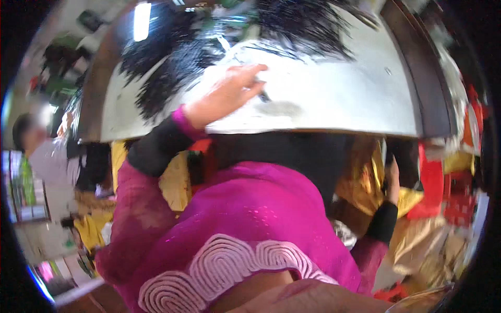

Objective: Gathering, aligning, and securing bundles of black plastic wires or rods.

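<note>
My left hand is over the white tabletop, its fingers stretched to the right with a gap between them. A small dark piece shows near its fingertips, too blurred to name. Beyond that hand, bundles of long black strands lie across the far left, with another black bundle at the far middle. My right hand hangs low at the right, below the table's front edge. It is beside shiny gold cloth or wrapping and something dark; its fingers are mostly hidden.
Dark raised boards border the table's sides. Red plastic crates and crumpled tan sheeting stand at the right. At the left is another person in a pale top. Yellow cloth lies lower left.
</note>
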A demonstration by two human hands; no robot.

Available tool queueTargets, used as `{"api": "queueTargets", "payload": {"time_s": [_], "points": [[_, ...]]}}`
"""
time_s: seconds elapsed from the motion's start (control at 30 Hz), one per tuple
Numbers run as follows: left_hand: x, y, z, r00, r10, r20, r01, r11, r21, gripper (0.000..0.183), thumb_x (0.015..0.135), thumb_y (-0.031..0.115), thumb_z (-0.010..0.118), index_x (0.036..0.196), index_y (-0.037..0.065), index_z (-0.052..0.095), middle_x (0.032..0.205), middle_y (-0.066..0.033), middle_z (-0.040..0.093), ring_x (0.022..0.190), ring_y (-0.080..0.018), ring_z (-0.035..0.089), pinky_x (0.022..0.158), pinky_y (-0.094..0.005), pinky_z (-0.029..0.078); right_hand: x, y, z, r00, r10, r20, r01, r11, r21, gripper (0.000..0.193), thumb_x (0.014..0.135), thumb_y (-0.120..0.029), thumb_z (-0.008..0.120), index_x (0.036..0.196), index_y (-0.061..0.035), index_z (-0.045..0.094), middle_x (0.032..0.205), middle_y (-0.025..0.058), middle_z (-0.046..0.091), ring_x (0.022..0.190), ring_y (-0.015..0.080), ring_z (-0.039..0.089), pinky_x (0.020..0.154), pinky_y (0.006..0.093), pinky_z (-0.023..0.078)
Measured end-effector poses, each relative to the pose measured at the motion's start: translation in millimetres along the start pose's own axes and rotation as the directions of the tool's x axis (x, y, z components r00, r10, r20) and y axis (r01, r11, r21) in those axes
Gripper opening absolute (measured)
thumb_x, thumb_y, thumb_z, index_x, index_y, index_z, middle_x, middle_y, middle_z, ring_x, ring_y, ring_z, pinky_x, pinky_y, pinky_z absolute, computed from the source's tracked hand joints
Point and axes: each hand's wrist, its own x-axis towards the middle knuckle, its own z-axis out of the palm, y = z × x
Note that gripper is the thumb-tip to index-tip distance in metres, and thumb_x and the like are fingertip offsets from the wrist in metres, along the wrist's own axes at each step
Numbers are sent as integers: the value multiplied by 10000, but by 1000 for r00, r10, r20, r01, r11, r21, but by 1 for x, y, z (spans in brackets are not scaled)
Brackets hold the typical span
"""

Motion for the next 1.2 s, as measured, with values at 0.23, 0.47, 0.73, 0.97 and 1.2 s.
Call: {"api": "queueTargets", "payload": {"time_s": [0.23, 0.47, 0.73, 0.97, 1.2], "points": [[14, 5, 11, 974, -224, 35, 225, 974, -22, 350, 847, 168, 591, 1184, 90, 537, 612, -59, 543, 552, -97, 497, 534, -266, 401, -2, -9, 4, 985, -95, 143, 116, 982, -149, 584, 733, -150, 613, 1276, -28, 435, 1172, 191, 559, 1069, 269, 542, 920, 347, 417], [15, 3, 17, 974, -226, 14, 226, 974, 27, 305, 861, 162, 586, 1154, 80, 562, 547, -48, 425, 489, -102, 422, 481, -267, 356, -33, -99, -11, 980, 160, 117, -75, 846, -527, 485, 745, -133, 515, 1225, -70, 483, 1154, 189, 499, 1036, 352, 533, 846, 434, 464], [18, 0, 19, 975, -221, -18, 221, 970, 97, 168, 861, 150, 585, 989, 49, 625, 577, -79, 551, 477, -131, 507, 485, -269, 385, -38, -106, -10, 980, 0, 201, 143, 707, -693, 188, 757, -115, 519, 888, -21, 614, 972, 198, 608, 796, 345, 624, 670, 425, 518], [14, -16, 26, 966, -221, -136, 227, 973, 27, 153, 845, 142, 618, 893, -3, 632, 623, -80, 573, 546, -81, 495, 514, -238, 396, -49, -122, -26, 998, 38, 47, 2, 755, -655, 204, 724, -136, 552, 894, -58, 631, 855, 171, 630, 803, 344, 621, 684, 425, 518], [14, -20, 27, 967, -171, -186, 185, 981, 58, 149, 840, 122, 630, 882, -21, 633, 605, -44, 551, 548, -61, 460, 502, -211, 376, -10, -87, -79, 990, 134, -37, -139, 966, -219, 371, 695, -193, 686, 1051, -107, 626, 910, 153, 648, 846, 314, 619, 743, 373, 488]]}}
